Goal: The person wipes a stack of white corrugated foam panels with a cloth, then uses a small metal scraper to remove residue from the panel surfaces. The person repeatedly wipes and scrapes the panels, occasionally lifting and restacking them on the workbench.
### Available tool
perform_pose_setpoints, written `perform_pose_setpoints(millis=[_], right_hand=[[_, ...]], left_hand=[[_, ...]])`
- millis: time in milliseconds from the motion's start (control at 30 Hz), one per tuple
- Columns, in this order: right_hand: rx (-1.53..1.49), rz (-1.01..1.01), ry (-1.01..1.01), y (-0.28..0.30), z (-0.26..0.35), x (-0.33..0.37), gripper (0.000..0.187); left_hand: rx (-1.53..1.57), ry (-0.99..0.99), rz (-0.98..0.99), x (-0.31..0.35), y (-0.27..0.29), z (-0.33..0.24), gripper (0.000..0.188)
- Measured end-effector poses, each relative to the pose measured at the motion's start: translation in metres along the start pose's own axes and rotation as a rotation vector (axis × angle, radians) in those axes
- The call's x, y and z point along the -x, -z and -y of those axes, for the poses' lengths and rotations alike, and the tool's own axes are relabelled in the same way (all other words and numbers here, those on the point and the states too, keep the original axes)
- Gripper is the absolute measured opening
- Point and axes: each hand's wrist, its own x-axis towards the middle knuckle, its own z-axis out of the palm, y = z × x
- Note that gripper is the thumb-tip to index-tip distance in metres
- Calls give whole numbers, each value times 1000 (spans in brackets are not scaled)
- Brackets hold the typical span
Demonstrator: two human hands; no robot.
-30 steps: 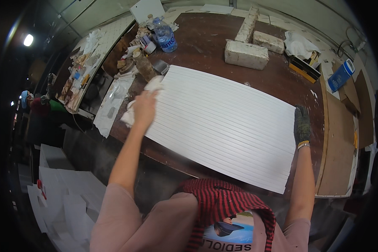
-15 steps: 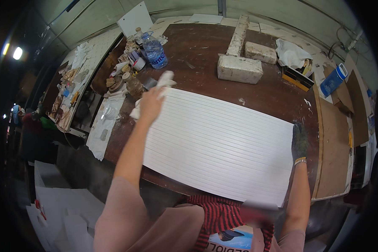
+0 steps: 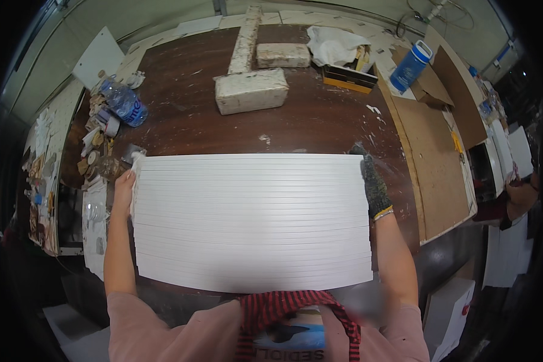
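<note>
A wide white panel (image 3: pixel 253 217), ruled with many parallel lines from side to side, lies flat in front of me on the brown table. My bare left hand (image 3: pixel 124 190) is closed on a white cloth (image 3: pixel 135 196) and presses it along the panel's left edge; part of the fingers is hidden. On the opposite edge, my right hand (image 3: pixel 375 186) wears a dark knitted glove with a yellow cuff. It grips the panel's side, its fingertips at the far right corner.
Beyond the panel stand two whitish, stained blocks (image 3: pixel 251 92) and a long bar (image 3: pixel 245 45). A black and orange box (image 3: pixel 350 79) and blue bottle (image 3: pixel 411 67) are at the right. A clear water bottle (image 3: pixel 124 104), jars and clutter crowd the left.
The view has swung to the right, so everything sits farther left and the panel looks level. My left hand has drawn the cloth back from the far left corner along the edge.
</note>
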Motion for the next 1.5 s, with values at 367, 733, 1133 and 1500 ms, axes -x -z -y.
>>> perform_pose_setpoints(millis=[367, 733, 1133, 1500], right_hand=[[-138, 3, -123, -24, 27, 14, 63], [813, -170, 117, 57, -18, -2, 40], [1073, -49, 150, 62, 12, 4, 43], [97, -65, -425, 7, 47, -5, 49]], left_hand=[[-71, 113, -109, -10, 1, -43, 46], [29, 250, 112, -15, -68, -54, 55], [334, 414, 120, -18, -59, -42, 60], [-147, 826, 599, -61, -32, -64, 87]])
